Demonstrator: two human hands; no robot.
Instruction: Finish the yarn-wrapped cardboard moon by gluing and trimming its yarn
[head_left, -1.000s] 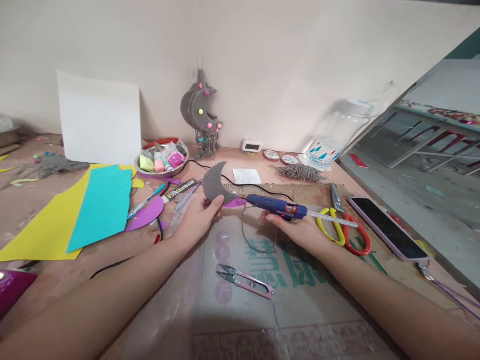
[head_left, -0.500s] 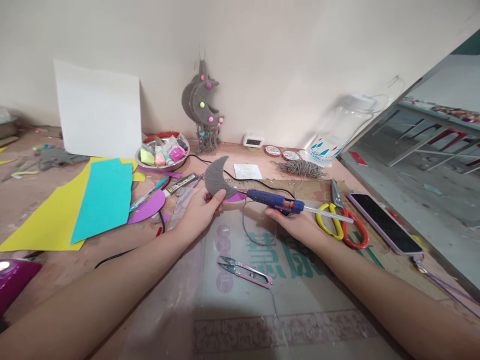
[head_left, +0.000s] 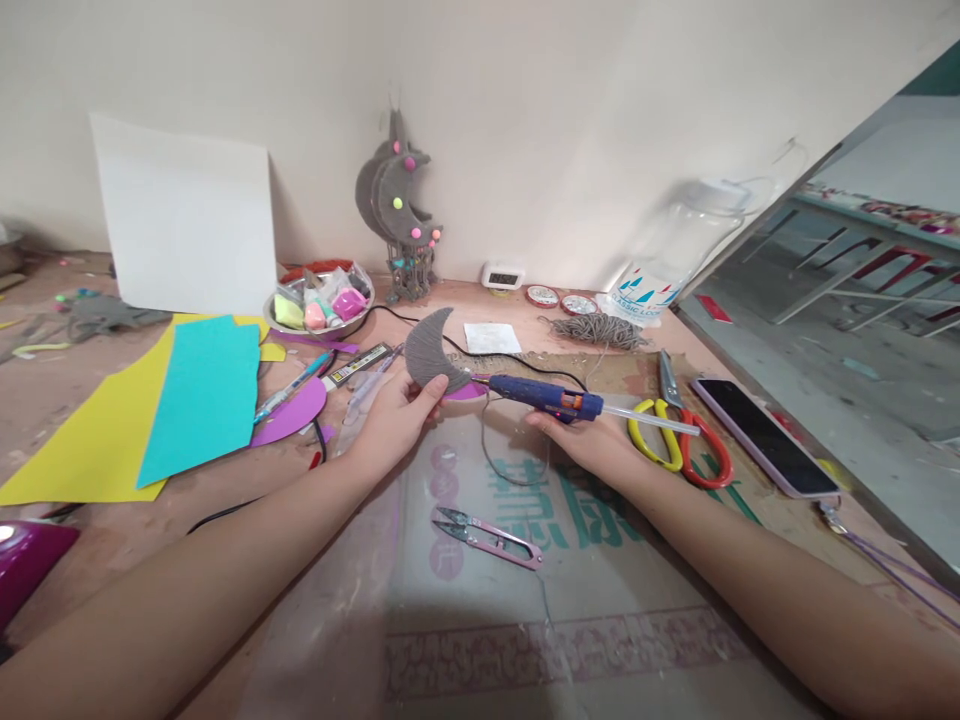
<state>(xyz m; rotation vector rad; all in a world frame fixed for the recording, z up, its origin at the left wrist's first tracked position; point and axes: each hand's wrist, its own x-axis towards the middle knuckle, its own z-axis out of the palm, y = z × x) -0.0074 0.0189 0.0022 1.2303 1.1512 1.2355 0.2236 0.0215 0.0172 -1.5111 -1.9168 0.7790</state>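
My left hand (head_left: 401,408) pinches a crescent moon (head_left: 429,352) wrapped in grey yarn, thumb on its lower part. In my right hand (head_left: 574,437) is a blue hot glue gun (head_left: 544,396), a clear glue stick jutting from its back. The gun's nozzle points left and meets, or nearly meets, the moon's lower tip. A purple piece (head_left: 466,391) shows just under that tip. From there a strand of grey yarn (head_left: 487,450) loops down onto the plastic-covered work surface. Pink thread snips (head_left: 487,538) lie below, between my forearms.
Scissors (head_left: 679,430) and a phone (head_left: 765,435) lie at right. Behind are a yarn bundle (head_left: 596,330), a plastic bottle (head_left: 675,255), a small clock (head_left: 503,277) and a hanging moon ornament (head_left: 401,200). At left are a bowl of clay packets (head_left: 360,318) and coloured sheets (head_left: 191,400).
The view has shifted slightly, so everything sits a little further left. Both hands keep their holds, and the glue gun's nozzle stays by the moon's lower tip.
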